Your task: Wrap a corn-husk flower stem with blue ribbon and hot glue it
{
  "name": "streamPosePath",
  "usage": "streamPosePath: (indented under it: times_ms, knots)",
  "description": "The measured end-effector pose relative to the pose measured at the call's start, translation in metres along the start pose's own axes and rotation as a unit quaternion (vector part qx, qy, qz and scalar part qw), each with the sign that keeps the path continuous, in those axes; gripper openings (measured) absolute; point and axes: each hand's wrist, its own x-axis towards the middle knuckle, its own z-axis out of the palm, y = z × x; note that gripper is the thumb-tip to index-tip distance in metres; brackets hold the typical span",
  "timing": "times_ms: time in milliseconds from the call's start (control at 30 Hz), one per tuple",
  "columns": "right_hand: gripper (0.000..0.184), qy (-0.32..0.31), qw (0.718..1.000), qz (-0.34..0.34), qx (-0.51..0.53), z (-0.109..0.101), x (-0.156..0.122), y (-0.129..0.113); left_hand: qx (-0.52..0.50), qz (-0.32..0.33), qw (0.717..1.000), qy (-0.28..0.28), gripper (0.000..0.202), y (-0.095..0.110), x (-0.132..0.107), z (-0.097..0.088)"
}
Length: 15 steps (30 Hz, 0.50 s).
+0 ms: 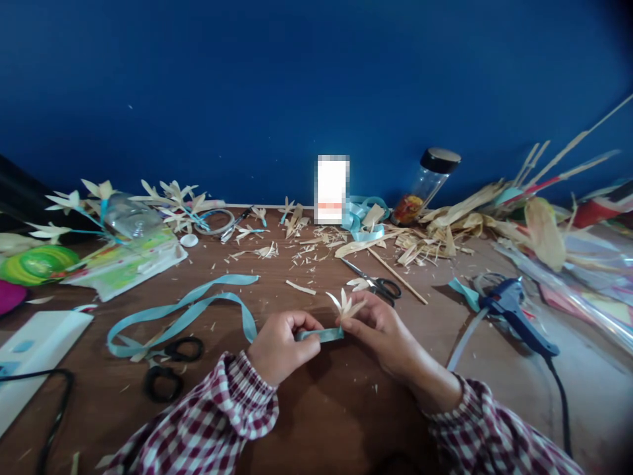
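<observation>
While the left hand (284,346) pinched a blue ribbon (330,335), the right hand (383,326) pinched a pale flower (345,306) near its base. The two met between the hands, just below the frame's centre.

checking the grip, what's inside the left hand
The left hand holds a blue ribbon, visible up to the base of the pale flower; anything inside the palm is covered.

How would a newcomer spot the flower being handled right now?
At the brown table, front and centre, find the left hand holding light-blue ribbon. Beside it, the right hand pinches the pale flower with pointed petals. Unlike the similar flowers toward the back, this one is hand-held.
</observation>
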Motion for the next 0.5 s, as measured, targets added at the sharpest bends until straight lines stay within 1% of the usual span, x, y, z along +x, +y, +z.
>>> streamPosePath:
  times_ms: [100, 233, 400, 500]
  knots:
    - [0.029, -0.015, 1.000, -0.002, -0.009, 0.002, -0.001, -0.002, -0.029, -0.002, 0.999, -0.023, 0.031, 0.004, -0.001, 0.000]
    - [0.030, -0.024, 0.999, 0.003, -0.023, 0.005, -0.002, -0.004, -0.014, -0.011, 0.999, -0.034, 0.033, 0.004, -0.001, 0.002]
    - [0.029, -0.023, 0.999, -0.005, -0.037, 0.004, -0.001, -0.005, -0.014, -0.003, 1.000, 0.002, 0.031, 0.003, -0.003, 0.006]
    - [0.027, -0.015, 0.998, -0.011, -0.065, 0.004, -0.001, -0.005, -0.001, 0.001, 1.000, 0.026, 0.027, 0.005, -0.006, 0.010]
